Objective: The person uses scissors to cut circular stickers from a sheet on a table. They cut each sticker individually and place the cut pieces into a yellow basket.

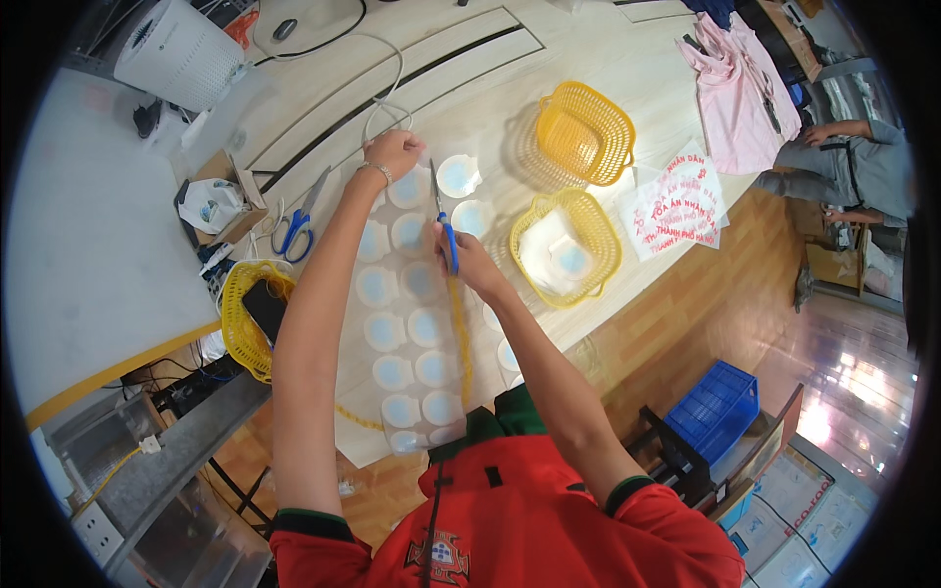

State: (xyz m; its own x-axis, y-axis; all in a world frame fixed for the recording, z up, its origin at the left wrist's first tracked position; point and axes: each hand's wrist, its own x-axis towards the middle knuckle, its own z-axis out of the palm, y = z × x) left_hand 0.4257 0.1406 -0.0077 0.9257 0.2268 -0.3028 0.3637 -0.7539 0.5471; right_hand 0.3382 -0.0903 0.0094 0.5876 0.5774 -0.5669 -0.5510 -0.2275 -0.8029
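A pair of blue-handled scissors (451,253) is in my right hand (474,263), its blades pointing away from me along the edge of a translucent film sheet (403,278). The sheet bears rows of round white patches with pale blue centres and hangs over the table's near edge. At its far end my left hand (397,153) grips the film with bent fingers, just left of the blade tips; the fingertips are partly hidden. Separate round patches (458,176) lie right of the blades. A yellow tape measure (461,331) runs beside the sheet toward me.
Right of my hands stand a yellow basket (616,257) holding white pieces and an orange-yellow basket (631,140). Printed sheets (676,209) lie beyond. Leftward are other blue-handled scissors (298,231) and a yellow basket (239,323) with a phone. Another person (845,165) stands at right.
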